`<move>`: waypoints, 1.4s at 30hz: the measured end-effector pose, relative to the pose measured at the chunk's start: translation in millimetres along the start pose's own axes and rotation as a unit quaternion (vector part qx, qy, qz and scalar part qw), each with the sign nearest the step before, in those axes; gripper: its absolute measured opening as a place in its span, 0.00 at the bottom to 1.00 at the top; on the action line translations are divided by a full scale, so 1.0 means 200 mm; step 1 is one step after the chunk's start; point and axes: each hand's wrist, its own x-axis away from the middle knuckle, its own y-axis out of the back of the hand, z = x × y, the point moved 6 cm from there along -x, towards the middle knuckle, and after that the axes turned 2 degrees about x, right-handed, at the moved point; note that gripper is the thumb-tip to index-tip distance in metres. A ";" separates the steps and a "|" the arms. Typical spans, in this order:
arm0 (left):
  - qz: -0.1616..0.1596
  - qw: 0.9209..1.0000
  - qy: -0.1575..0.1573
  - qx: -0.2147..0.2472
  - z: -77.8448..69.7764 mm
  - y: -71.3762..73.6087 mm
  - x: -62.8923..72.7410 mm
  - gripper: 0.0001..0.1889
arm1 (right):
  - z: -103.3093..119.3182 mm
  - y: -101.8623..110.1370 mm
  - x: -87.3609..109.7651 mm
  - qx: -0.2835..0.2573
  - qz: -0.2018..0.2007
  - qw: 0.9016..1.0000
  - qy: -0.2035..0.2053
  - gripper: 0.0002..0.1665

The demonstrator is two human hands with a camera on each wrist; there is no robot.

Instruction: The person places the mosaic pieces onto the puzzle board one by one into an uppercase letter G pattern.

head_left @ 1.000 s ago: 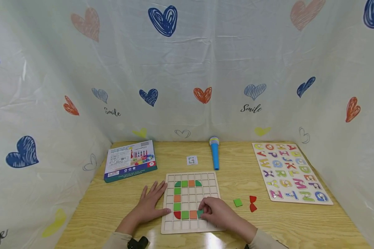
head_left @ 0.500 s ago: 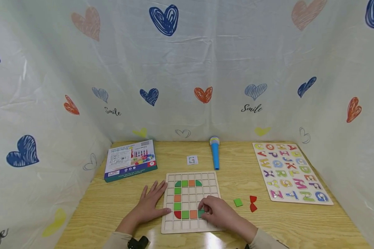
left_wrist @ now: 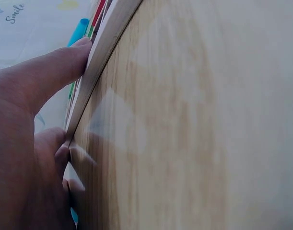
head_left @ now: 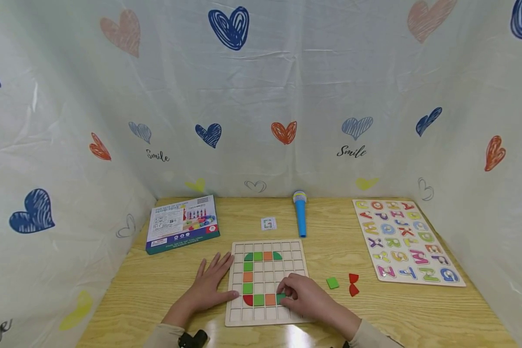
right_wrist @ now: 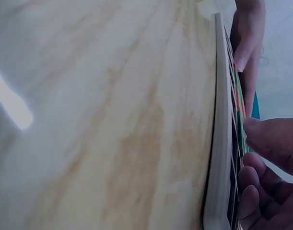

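A wooden grid board (head_left: 268,317) lies on the table with green, orange and red pieces in its cells, forming a bracket-like outline. My left hand (head_left: 209,287) is spread flat at the board's left side, its thumb resting on the edge; the left wrist view shows the thumb (left_wrist: 64,62) against the rim. With thumb and curled fingers, my right hand (head_left: 306,296) pinches a dark green piece (head_left: 280,298) at the right end of the lower row. That piece is partly hidden by the fingers. In the right wrist view the thumb (right_wrist: 271,136) touches its side.
Right of the board lie a green square (head_left: 332,283) and two red pieces (head_left: 353,284). Behind it are a small pattern card (head_left: 268,223) and a blue toy microphone (head_left: 301,217). A box (head_left: 182,224) stands back left, an alphabet board (head_left: 411,244) at right.
The dark green piece has shifted slightly right with my right fingers and sits more level in its cell. My left hand stays in place.
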 end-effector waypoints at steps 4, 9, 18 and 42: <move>-0.002 1.000 -0.001 -0.001 0.00 0.00 0.00 0.52 | -0.04 0.06 0.03 -0.031 -0.007 0.999 -0.020 0.05; -0.002 1.000 0.002 -0.005 0.00 -0.01 0.00 0.52 | -0.13 0.16 0.10 -0.013 -0.040 0.998 -0.047 0.04; -0.004 1.000 -0.006 -0.005 -0.01 0.00 0.00 0.52 | -0.32 0.34 0.28 0.047 -0.101 0.990 -0.092 0.10; -0.007 1.000 -0.006 -0.009 -0.02 0.00 0.00 0.52 | -0.36 0.36 0.30 0.042 -0.100 0.989 -0.099 0.08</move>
